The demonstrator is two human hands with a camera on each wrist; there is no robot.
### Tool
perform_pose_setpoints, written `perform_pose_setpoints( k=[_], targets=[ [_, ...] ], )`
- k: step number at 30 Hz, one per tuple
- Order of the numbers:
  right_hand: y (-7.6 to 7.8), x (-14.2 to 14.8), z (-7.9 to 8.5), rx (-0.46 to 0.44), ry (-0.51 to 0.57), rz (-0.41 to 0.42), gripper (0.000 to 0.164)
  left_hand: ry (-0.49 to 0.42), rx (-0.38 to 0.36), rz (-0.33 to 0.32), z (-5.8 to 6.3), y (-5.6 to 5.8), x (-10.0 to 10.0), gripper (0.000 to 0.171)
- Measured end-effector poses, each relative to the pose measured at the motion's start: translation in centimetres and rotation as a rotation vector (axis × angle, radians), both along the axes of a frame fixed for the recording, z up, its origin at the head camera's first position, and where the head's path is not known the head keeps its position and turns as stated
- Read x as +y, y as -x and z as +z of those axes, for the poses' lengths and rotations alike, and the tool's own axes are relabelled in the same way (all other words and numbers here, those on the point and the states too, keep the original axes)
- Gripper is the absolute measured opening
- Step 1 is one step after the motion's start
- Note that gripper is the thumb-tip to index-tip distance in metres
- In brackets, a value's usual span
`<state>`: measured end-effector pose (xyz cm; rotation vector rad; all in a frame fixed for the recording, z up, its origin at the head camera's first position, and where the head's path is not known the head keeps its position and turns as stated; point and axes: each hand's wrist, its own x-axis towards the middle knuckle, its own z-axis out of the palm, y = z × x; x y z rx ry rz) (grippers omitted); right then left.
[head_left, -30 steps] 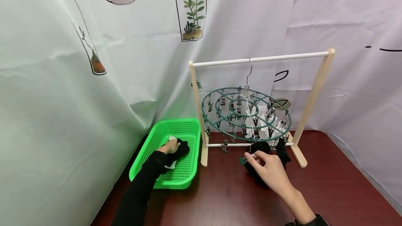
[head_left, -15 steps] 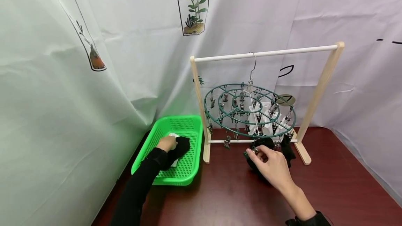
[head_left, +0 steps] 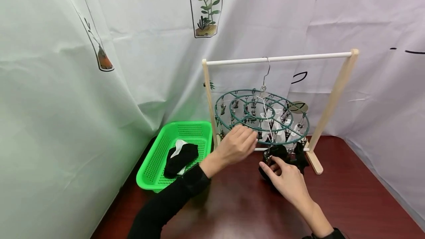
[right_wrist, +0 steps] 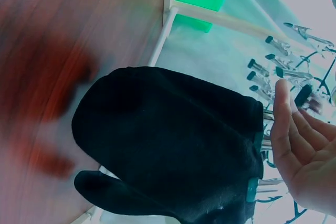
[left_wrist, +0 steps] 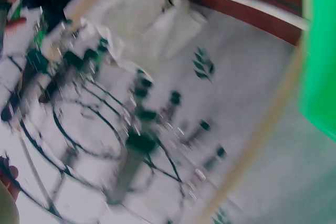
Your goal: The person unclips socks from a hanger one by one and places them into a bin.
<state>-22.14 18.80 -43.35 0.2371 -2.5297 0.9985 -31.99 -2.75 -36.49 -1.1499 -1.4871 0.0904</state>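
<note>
My left hand (head_left: 237, 145) is raised in front of the green round clip hanger (head_left: 217, 115), fingers bent and nothing seen in them. Only its fingers (left_wrist: 10, 182) show at the edge of the left wrist view. My right hand (head_left: 289, 176) is at the front of the hanger, thumb and index finger apart, fingertips right at a hanging metal clip (head_left: 267, 154). In the right wrist view a black cloth piece (right_wrist: 168, 135), rounded like a mitten, hangs from clips beside the right hand. White cloth pieces (left_wrist: 157, 30) hang further back.
A green basket (head_left: 142, 180) on the left holds a black cloth (head_left: 182, 158) and a white cloth (head_left: 179, 146). The hanger hooks onto a wooden stand (head_left: 332, 102) with a white rod (head_left: 305, 58). Below is a dark red table (head_left: 239, 202), with a printed curtain (head_left: 159, 65) behind.
My left hand has left the cloths in the basket and moved right, up to the hanger. The right hand stays near the front clip, its thumb now apart from it.
</note>
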Motion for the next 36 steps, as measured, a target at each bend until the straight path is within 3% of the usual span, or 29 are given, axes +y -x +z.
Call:
perform_pose_setpoints(
  k=[5, 9, 13, 21, 29, 36],
  targets=[
    [-1.1, 0.1, 0.1, 0.026, 0.014, 0.000, 0.042, 0.013, -0.018, 0.065, -1.4, 0.2, 1.2, 0.033],
    [-1.9, 0.8, 0.2, 0.117, 0.032, -0.026, 0.034, -0.022, -0.055, 0.055, -2.0, 0.5, 0.8, 0.039],
    [-2.6, 1.8, 0.2, 0.206, 0.061, -0.050, 0.025, -0.091, -0.151, -0.003, -2.3, 0.7, 0.3, 0.043],
    [-3.2, 2.8, -0.1, 0.291, 0.109, -0.058, 0.015, -0.219, -0.337, -0.146, -2.3, 1.6, -1.0, 0.041],
    [-3.1, 2.3, -0.3, 0.410, 0.188, 0.003, 0.009, -0.221, -0.477, -0.276, -1.6, 3.5, -2.7, 0.040],
    [-2.0, 0.8, 0.3, 0.414, 0.143, 0.081, 0.020, -0.196, -0.594, -0.300, -1.2, 4.1, -3.8, 0.042]
  ],
)
